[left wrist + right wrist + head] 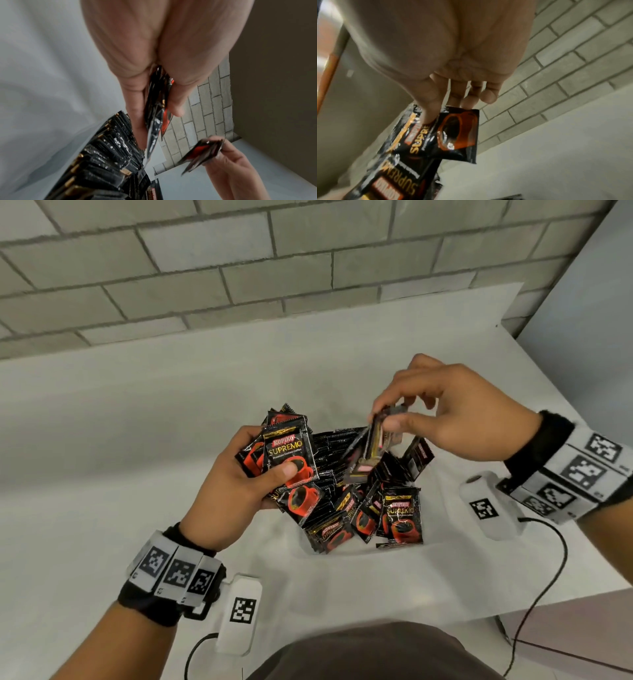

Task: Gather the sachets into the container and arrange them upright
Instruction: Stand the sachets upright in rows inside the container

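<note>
Black and red coffee sachets fill a clear container point(359, 550) at the table's middle; one row point(330, 455) stands upright, others point(402, 515) lie loose at the front. My left hand point(239, 481) grips a stack of sachets point(289, 455) with the thumb pressed on the top one, at the container's left side. The same stack point(157, 108) shows edge-on in the left wrist view, above the upright row point(109, 155). My right hand point(442, 409) pinches a few sachets point(371, 446) over the container's right half; the right wrist view shows them point(453, 135) fanned under the thumb.
The white table point(137, 422) runs to a grey brick wall point(205, 268) at the back. Its right edge point(561, 402) drops off beside a pale panel. Cables point(548, 577) hang from both wrist units near the table's front edge.
</note>
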Demonstrator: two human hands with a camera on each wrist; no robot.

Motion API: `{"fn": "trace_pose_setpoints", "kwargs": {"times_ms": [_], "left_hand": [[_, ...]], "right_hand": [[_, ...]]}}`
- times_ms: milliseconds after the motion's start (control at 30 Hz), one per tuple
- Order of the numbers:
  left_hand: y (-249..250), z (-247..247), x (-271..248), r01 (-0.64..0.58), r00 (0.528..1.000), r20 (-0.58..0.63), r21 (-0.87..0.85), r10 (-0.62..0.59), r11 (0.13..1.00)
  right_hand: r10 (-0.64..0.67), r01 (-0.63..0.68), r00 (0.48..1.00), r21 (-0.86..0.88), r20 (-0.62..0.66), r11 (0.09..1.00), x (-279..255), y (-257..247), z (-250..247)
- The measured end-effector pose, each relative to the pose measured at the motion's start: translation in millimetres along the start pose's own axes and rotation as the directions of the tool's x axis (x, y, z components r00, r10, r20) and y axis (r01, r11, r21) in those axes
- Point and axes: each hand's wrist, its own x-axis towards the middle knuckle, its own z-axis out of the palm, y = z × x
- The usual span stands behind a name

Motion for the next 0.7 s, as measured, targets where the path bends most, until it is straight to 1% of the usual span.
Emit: {"fn": "trace_pose_setpoints", "kwargs": {"times_ms": [100, 167, 200, 300, 400, 467, 500, 567, 633, 700], "left_hand": [[-1.8, 6.7, 1.4, 0.017, 0.999, 0.042, -0.014, -0.016, 1.000], [-2.7, 12.0, 1.9, 0.050, 0.995, 0.084, -0.079, -0.043, 0.996], [-2.9, 14.5, 1.9, 0.077, 0.992, 0.110, -0.132, -0.063, 0.988], [-2.7, 19.1, 1.9, 0.188, 0.970, 0.206, -0.276, -0.133, 0.943], [-2.1, 14.8, 2.3, 0.296, 0.939, 0.276, -0.340, -0.206, 0.893], [0.6, 12.0, 1.4, 0.347, 0.921, 0.310, -0.370, -0.238, 0.862], [2.6, 11.7, 0.6, 0.355, 0.916, 0.321, -0.368, -0.241, 0.859], [6.9, 13.0, -0.4, 0.344, 0.916, 0.319, -0.307, -0.244, 0.887], [9.1, 17.2, 0.1, 0.319, 0.924, 0.287, -0.207, -0.255, 0.925], [9.3, 23.5, 2.1, 0.290, 0.934, 0.267, -0.175, -0.238, 0.941]], "right_hand": [[0.057, -0.056, 0.998, 0.103, -0.004, 0.993, 7.3, -9.9, 4.3], [0.124, -0.122, 0.992, 0.187, -0.003, 0.975, 14.3, -13.4, 13.3], [0.162, -0.159, 0.987, 0.199, 0.003, 0.967, 17.6, -12.8, 19.4], [0.219, -0.218, 0.976, 0.082, 0.003, 0.972, 24.4, -11.3, 38.9], [0.266, -0.266, 0.964, 0.036, 0.008, 0.963, 26.7, -14.0, 49.8], [0.274, -0.274, 0.962, -0.004, -0.002, 0.962, 28.1, -17.5, 54.9], [0.269, -0.269, 0.963, -0.012, -0.001, 0.963, 28.9, -19.2, 56.9], [0.248, -0.248, 0.969, 0.005, 0.014, 0.969, 31.0, -22.9, 60.7], [0.221, -0.222, 0.975, 0.045, 0.022, 0.974, 32.7, -26.4, 64.4], [0.196, -0.197, 0.980, 0.088, 0.020, 0.976, 33.4, -30.5, 69.4]]}}
